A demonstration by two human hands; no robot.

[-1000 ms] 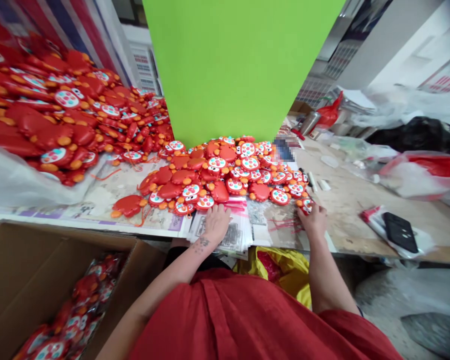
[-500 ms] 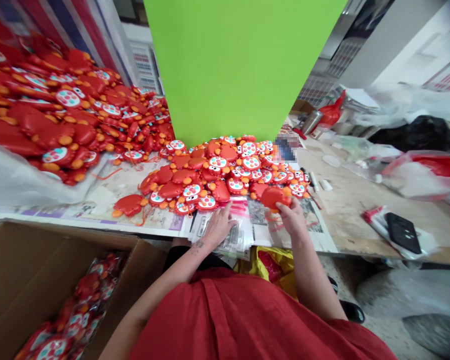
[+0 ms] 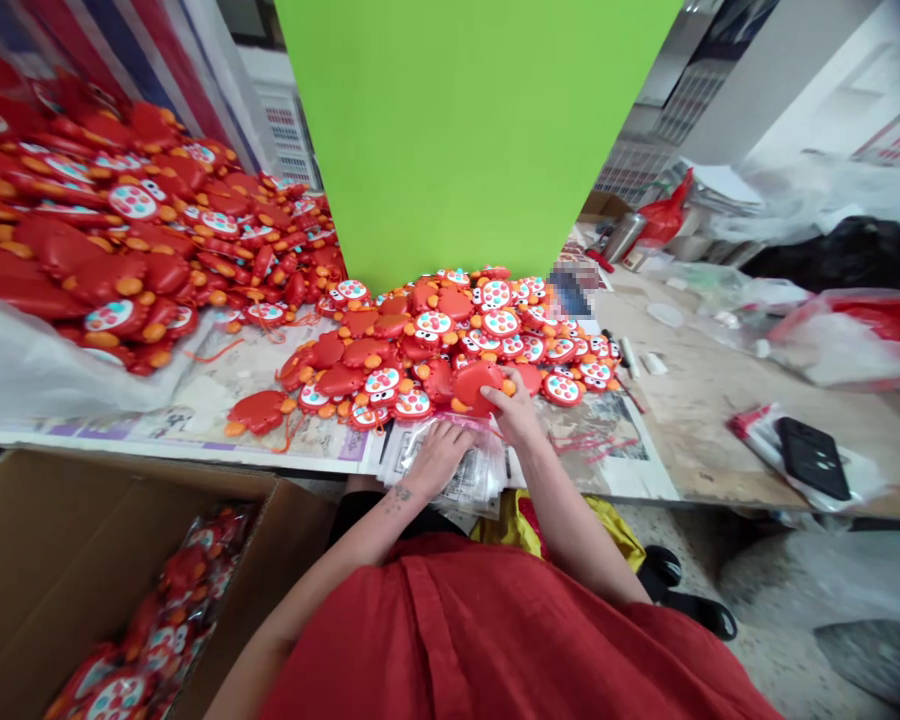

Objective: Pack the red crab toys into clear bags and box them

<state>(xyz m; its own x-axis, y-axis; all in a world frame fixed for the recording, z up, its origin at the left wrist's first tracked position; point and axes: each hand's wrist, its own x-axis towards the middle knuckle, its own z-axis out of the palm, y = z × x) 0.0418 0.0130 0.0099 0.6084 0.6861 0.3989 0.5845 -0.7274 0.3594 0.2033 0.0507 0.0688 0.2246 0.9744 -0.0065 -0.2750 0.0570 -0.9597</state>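
Observation:
My right hand (image 3: 515, 407) grips a red crab-shaped toy (image 3: 475, 386), back side up, just above the mouth of a clear plastic bag (image 3: 461, 462). My left hand (image 3: 435, 458) lies on the stack of clear bags at the table's front edge, fingers pinching the top bag's opening. A heap of the same red toys (image 3: 450, 340), with orange claws and dotted white faces, lies directly behind both hands. A much larger pile (image 3: 112, 220) fills the table's left side.
A cardboard box (image 3: 60, 540) at lower left holds bagged toys (image 3: 157, 620). A black phone (image 3: 814, 458) lies on the right of the table, near plastic bags (image 3: 847, 340). A green panel (image 3: 465, 130) stands behind the heap. A yellow bag (image 3: 607, 515) hangs under the table.
My right hand picked a crab toy from the heap's right edge and carried it left to the bag. My left hand stayed on the bag stack and lifted the top bag's opening.

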